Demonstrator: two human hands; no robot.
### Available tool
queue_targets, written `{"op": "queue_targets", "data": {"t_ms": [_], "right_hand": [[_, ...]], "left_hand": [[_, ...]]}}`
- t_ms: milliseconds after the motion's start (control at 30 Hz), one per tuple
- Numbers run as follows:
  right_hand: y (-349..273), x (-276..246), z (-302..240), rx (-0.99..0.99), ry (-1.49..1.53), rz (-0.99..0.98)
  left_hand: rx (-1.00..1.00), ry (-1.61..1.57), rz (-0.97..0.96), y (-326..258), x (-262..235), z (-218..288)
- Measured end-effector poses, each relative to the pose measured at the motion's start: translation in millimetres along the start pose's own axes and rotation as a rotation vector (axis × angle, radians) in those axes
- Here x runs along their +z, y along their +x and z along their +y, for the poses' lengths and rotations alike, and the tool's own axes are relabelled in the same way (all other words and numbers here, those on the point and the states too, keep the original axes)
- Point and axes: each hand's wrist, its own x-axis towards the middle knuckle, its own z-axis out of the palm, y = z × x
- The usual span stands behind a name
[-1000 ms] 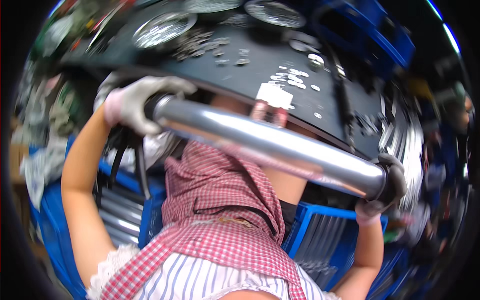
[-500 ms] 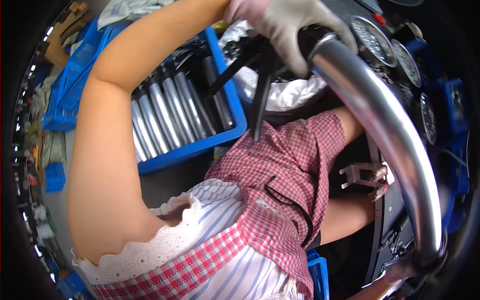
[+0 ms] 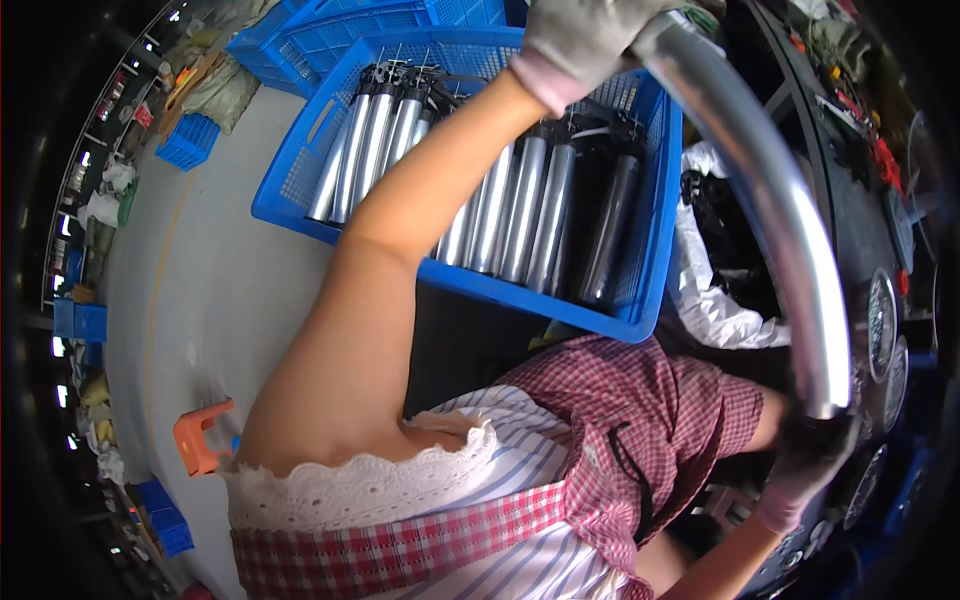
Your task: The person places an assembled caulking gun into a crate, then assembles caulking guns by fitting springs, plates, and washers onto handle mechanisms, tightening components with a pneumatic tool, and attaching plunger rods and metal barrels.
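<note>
One silver tube, both ends in my fingers

I have a long silver tube (image 3: 770, 220) clasped at its two ends, so neither hand is free. My gloved left fingers (image 3: 630, 15) grasp the far end, their tips partly cut off by the top edge of the view. My right fingers (image 3: 838, 443) are wrapped around the dark fitting at the near end. The tube spans the gap between them.

Below and left of my left fingers stands a blue crate (image 3: 560, 312) of similar silver tubes (image 3: 520, 215), my forearm crossing over it. A white bag (image 3: 715, 290) lies between crate and held tube; the dark counter (image 3: 848, 225) is beyond it, to the right.

I judge this a two-handed carrying step. From here, any move calls for both grips turning together, my left fingers staying clear of the crate's rim.
</note>
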Motion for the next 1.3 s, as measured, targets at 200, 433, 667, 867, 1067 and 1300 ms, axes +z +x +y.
{"op": "queue_targets", "data": {"t_ms": [200, 433, 667, 867, 1067, 1300], "right_hand": [[-35, 81, 44, 0.557, -0.053, -0.723], [-56, 96, 77, 0.64, 0.135, -0.66], [-64, 108, 68, 0.882, 0.395, -0.768], [-52, 150, 73, 0.215, -0.244, -0.792], [-58, 203, 77, -0.59, -0.962, -1.22], [-21, 124, 80, -0.228, -0.736, -0.842]], "left_hand": [[-0.242, 0.287, -0.082, -107, -9, -28], [-0.314, 0.097, 0.15, -100, 33, -29], [-0.376, 0.137, 0.114, -77, 46, -21], [-1.494, -1.172, 0.223, -65, -13, 74], [-1.931, -1.22, -0.184, -143, -42, -9], [-2.229, -1.474, -0.098, -310, -86, -106]]}}
